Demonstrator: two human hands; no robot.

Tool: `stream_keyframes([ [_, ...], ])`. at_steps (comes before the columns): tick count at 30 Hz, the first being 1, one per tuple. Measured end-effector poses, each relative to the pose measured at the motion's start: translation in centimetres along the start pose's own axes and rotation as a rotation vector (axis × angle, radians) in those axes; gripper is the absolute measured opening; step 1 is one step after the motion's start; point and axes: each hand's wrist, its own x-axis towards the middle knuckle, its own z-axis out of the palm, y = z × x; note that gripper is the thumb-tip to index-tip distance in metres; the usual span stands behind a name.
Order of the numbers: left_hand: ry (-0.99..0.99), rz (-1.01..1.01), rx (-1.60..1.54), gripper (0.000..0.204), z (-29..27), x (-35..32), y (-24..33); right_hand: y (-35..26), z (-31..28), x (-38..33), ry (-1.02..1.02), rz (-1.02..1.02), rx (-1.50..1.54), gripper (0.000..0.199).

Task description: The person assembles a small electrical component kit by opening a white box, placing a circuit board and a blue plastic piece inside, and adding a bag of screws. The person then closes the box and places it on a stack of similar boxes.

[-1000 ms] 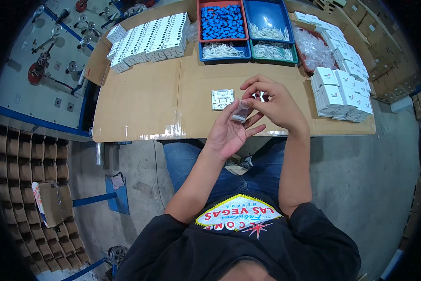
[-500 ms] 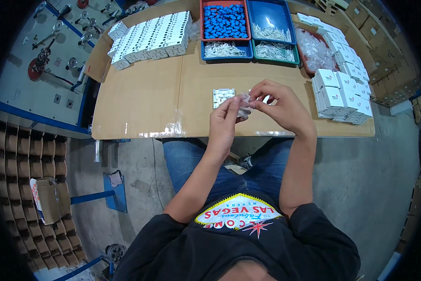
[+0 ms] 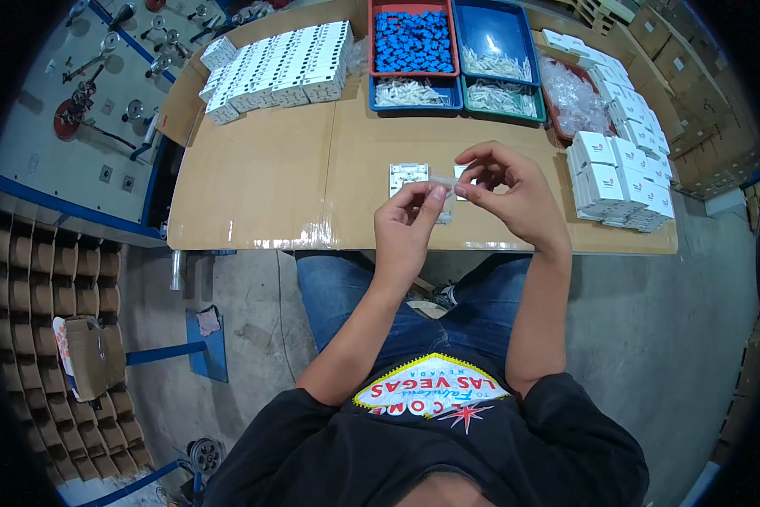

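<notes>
Between my hands, over the near part of the cardboard-covered table (image 3: pixel 261 182), is a small clear plastic bag (image 3: pixel 444 218) with something pale in its lower part. My left hand (image 3: pixel 403 224) pinches the bag's upper edge between thumb and fingers. From the other side my right hand (image 3: pixel 515 198) has thumb and fingertips closed on the same edge, its other fingers curled. Just beyond my left hand lies a white square plate-like part (image 3: pixel 408 174). A second white piece (image 3: pixel 461 171) is partly covered by my right hand.
Trays of blue parts (image 3: pixel 412 42) and white slender pieces (image 3: pixel 498 66) stand at the back. Rows of white boxes (image 3: pixel 283 63) are at far left, stacked white boxes (image 3: pixel 621 182) at right. A tray of clear bags (image 3: pixel 572 93) sits beside them.
My fingers have shifted along the bag's edge, and the bag now hangs flatter and more in view below them. The whole scene sits slightly further right in the picture.
</notes>
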Motion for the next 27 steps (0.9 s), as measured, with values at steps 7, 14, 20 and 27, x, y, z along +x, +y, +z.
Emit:
stream_keyframes([
  [7, 0.059, 0.083, -0.073, 0.017, 0.3, -0.3, 0.5, 0.9, 1.3, -0.5, 0.175, 0.089, 0.147, 0.02],
  [14, 0.083, 0.104, -0.088, 0.018, 0.6, -0.3, 0.1, 1.1, 2.3, -1.1, 0.161, 0.05, 0.191, 0.014],
  [20, 0.101, 0.082, -0.103, 0.018, 1.2, -0.4, 0.8, 1.5, 2.7, -1.1, 0.206, 0.093, 0.195, 0.013],
  [27, 0.126, 0.114, -0.038, 0.018, 0.7, -0.3, 0.0, 1.4, 3.5, -1.0, 0.214, 0.059, 0.206, 0.013],
])
